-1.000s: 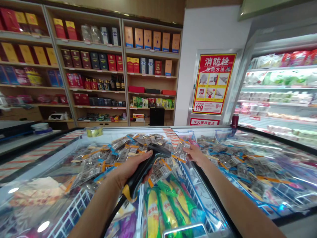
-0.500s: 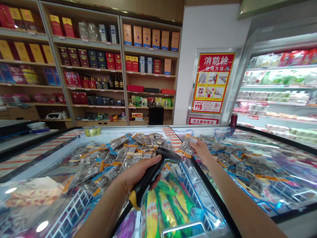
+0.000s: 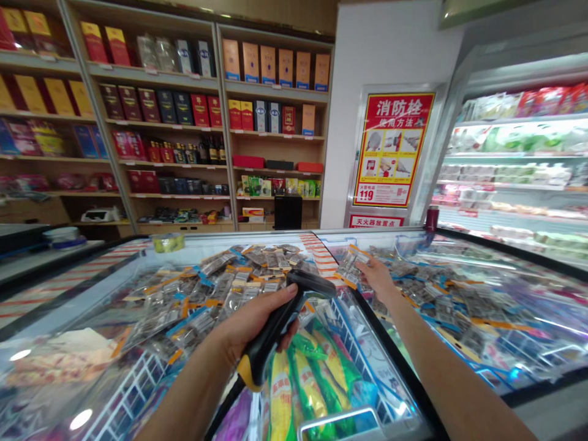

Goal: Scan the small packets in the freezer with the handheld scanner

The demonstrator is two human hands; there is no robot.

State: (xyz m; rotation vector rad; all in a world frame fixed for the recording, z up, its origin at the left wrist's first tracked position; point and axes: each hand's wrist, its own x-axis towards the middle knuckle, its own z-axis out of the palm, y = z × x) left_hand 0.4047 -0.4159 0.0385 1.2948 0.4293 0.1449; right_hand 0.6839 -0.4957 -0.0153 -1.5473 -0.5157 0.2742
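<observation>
Left hand [image 3: 250,320], fingers closed round the scanner [image 3: 275,323]; right hand [image 3: 379,280], fingers pinching a packet [image 3: 351,266] at their tips; seemingly the scanning step, the next move likely calling for steady alignment of packet and scanner.

The place was seen to be a shop. At the back, shelves [image 3: 294,94] were filled with rows of matching boxes [image 3: 267,65] and some bottles [image 3: 218,150], and small tags [image 3: 276,87] were fixed along their edges. In front, a glass freezer [image 3: 220,237] was heaped with like packets [image 3: 225,285], and bagged corn [image 3: 281,386] was held in a wire basket [image 3: 254,413]. At the right, a lit fridge [image 3: 523,125] was lined with packaged goods [image 3: 528,141]. A scanner [image 3: 271,331] was held above the freezer.
</observation>
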